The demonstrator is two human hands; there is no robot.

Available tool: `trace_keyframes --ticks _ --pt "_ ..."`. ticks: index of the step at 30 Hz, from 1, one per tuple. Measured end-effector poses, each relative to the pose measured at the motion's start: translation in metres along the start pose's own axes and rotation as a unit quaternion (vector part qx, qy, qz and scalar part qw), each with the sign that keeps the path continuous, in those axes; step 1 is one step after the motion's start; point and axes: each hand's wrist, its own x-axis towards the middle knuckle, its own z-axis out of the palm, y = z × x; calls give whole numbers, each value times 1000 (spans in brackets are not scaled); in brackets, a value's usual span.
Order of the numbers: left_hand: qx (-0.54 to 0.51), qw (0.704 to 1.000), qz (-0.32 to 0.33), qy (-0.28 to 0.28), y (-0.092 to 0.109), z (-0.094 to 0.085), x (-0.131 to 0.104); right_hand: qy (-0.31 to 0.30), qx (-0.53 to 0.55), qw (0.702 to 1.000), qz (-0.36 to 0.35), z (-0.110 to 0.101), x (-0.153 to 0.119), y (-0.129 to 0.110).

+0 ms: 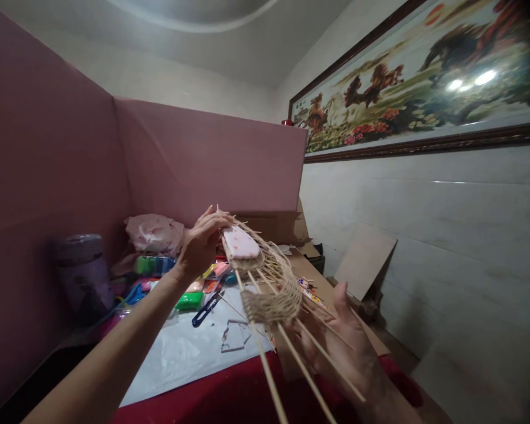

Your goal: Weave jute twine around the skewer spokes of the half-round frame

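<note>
A half-woven basket (pixel 272 306) of tan twine and thin wooden sticks is held up over the table, tilted, its long bare stick ends pointing toward me. Its flat base (pixel 242 242) is covered in pale pink patterned cloth. My left hand (pixel 202 238) is closed around the far end of the piece, fingers bent over its edge. Below and to the right of the sticks is my right hand (pixel 347 338), its thumb raised apart from the fingers. Those fingers stretch behind the sticks and are partly hidden; whether they touch the weave I cannot tell.
On the white sheet (pixel 172 365) lie a blue utility knife (pixel 207 307), a green packet (pixel 189 301) and other colourful packets. A lidded tumbler (pixel 85 280) stands at left, near a crumpled pink bag (pixel 154 232). Cardboard (pixel 364 259) leans against the right wall.
</note>
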Motion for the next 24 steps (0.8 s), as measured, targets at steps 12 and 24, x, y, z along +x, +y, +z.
trace_keyframes --ticks 12,24 --pt "-301 866 -348 194 23 25 -36 45 22 995 -87 -26 13 38" --pt "-536 663 -521 -36 35 19 -70 107 -40 983 -144 -58 25 61"
